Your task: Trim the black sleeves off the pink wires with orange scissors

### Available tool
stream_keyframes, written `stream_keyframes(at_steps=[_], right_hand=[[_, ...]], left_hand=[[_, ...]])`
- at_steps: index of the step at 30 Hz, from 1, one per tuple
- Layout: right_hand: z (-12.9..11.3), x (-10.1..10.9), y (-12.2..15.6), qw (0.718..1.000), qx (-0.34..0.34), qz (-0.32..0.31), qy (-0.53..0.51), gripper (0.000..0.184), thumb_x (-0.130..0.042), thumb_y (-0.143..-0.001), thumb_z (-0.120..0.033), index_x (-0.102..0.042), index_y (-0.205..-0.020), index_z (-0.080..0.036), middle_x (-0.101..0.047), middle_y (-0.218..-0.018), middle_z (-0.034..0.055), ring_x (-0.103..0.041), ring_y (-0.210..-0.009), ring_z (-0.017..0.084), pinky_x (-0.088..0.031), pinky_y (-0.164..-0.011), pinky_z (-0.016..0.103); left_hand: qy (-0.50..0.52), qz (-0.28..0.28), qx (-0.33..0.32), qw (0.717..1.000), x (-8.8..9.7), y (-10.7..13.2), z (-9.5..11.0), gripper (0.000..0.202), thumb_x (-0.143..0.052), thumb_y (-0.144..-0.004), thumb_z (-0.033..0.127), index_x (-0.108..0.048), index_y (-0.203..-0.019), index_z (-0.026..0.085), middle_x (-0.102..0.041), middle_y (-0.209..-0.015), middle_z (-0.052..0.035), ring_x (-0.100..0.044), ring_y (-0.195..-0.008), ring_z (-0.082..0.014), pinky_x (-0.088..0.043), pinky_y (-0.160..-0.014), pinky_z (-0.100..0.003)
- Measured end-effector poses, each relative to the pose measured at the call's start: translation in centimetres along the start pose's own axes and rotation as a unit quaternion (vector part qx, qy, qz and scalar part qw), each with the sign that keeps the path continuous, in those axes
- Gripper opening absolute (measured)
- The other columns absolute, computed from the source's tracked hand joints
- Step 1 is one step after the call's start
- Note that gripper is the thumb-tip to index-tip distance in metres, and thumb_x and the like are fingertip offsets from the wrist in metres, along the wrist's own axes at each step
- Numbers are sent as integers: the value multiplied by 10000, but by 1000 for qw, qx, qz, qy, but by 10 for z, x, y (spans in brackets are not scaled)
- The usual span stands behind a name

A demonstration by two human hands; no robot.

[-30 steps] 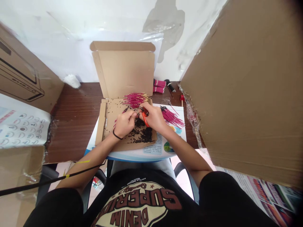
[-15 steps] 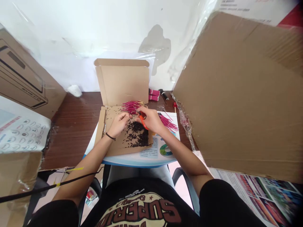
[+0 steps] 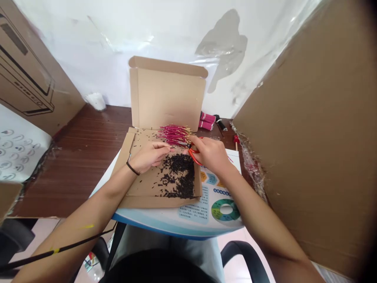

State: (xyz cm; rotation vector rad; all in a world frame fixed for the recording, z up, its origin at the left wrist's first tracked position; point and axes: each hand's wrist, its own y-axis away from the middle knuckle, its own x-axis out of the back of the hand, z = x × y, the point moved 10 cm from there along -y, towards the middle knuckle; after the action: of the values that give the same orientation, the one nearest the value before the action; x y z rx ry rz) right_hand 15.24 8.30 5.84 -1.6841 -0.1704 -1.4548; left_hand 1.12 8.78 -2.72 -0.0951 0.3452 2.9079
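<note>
A shallow open cardboard box [image 3: 138, 188] lies on a printed board [image 3: 206, 214] in front of me, its lid standing up behind. Inside it are a heap of small black bits [image 3: 179, 177] and a pile of pink wires with gold tips [image 3: 175, 134]. My left hand [image 3: 149, 156] hovers over the box with fingers pinched together near one pink wire; what it grips is too small to name. My right hand [image 3: 210, 154] is closed on a small tool with orange-red handles [image 3: 193, 154], its tip at the wire pile.
A dark wooden table [image 3: 82, 157] lies under the board. Bundles of pink wires [image 3: 207, 121] and a black item [image 3: 220, 124] sit at the back. A large cardboard sheet [image 3: 318, 137] rises close on the right. Another carton [image 3: 26, 82] stands at the left. A black cable [image 3: 59, 249] crosses my left arm.
The camera has tilted and moved closer, so the box looks larger. My two hands stay together at the pink wire pile, the left one drawing slightly left.
</note>
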Motion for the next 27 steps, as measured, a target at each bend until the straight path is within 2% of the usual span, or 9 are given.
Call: stream_keyframes(at_steps=[2,7,11,15,17,22,27], right_hand=[[-5,4,2,1000,20,1,13,333,-522,-958,-443,-721,-950,-176,-705,-712,58,-595,-698,178,-273,-535,307],[-4,7,3,999,40,-2,9,283,-528,-964,-374,-718,-1066,-191,-733,-819,67,-603,-805,202,-338,-586,314],[1,4,2,999,33,1,18,322,-561,-948,-395,-719,-1126,-179,-730,-805,66,-601,-782,197,-339,-579,311],[-2,2,2,999,38,-12,19,317,-544,-954,-384,-723,-1115,-178,-733,-804,65,-596,-787,189,-335,-590,302],[-5,1,1,998,48,-24,16,307,-553,-947,-368,-716,-1131,-184,-743,-849,66,-595,-803,189,-341,-605,300],[-5,-1,1,997,54,-53,14,272,-516,-951,-279,-719,-1116,-203,-749,-884,55,-598,-817,186,-341,-615,303],[-5,-8,3,995,59,-74,10,264,-532,-944,-351,-725,-1057,-212,-733,-831,46,-588,-776,176,-289,-578,305]], left_hand=[[-19,-12,2,1000,-2,-1,-2,233,-739,-763,422,-744,-810,194,-259,-455,83,-215,-359,-47,-137,-339,-206],[-33,-46,-25,998,-8,-1,2,208,-660,-843,409,-728,-902,222,-262,-461,79,-227,-363,-63,-198,-349,-226],[-57,-73,-25,995,-14,2,2,247,-587,-882,418,-691,-973,214,-341,-485,63,-286,-372,-81,-250,-347,-230],[-101,-125,1,987,-27,9,3,220,-529,-924,353,-622,-1047,196,-438,-537,53,-331,-407,-71,-215,-362,-184],[-119,-131,24,984,-29,12,2,191,-503,-939,315,-588,-1053,188,-509,-565,41,-340,-418,-65,-211,-373,-172],[-99,-82,45,991,-24,11,3,93,-530,-907,239,-575,-900,157,-585,-637,-2,-398,-465,-59,-218,-401,-170],[-115,6,22,993,-6,6,7,111,-618,-820,207,-686,-853,126,-528,-620,11,-336,-469,-52,-180,-418,-199]])
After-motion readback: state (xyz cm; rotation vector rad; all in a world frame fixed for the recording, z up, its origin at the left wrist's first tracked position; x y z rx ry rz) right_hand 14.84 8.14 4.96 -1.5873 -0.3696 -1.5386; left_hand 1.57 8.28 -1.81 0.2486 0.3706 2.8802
